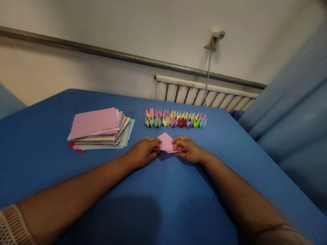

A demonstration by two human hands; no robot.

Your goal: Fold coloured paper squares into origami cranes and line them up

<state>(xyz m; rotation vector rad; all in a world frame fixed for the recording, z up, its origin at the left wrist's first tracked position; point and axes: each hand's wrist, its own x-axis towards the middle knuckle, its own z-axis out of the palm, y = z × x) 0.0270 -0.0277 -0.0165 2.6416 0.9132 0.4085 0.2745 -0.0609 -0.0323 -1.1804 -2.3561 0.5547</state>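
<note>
A pink sheet of origami paper point(166, 143), partly folded with a peak pointing away from me, is held low over the blue table. My left hand point(146, 151) pinches its left corner between thumb and fingers. On the opposite side my right hand point(188, 149) grips the right corner, fingertips curled on top of the paper. Just beyond the sheet stand two rows of small folded paper cranes point(174, 121) in pink, green, yellow, red, purple and light blue. The exact folds under my fingers are hidden.
To the left lies a thick, uneven stack of coloured paper point(94, 124), pink on top. The blue table point(163, 204) reaches back to a wall with a radiator point(194, 91), a metal rail point(114, 54) and a plugged-in cord point(208, 75). A blue curtain point(288, 102) hangs at right.
</note>
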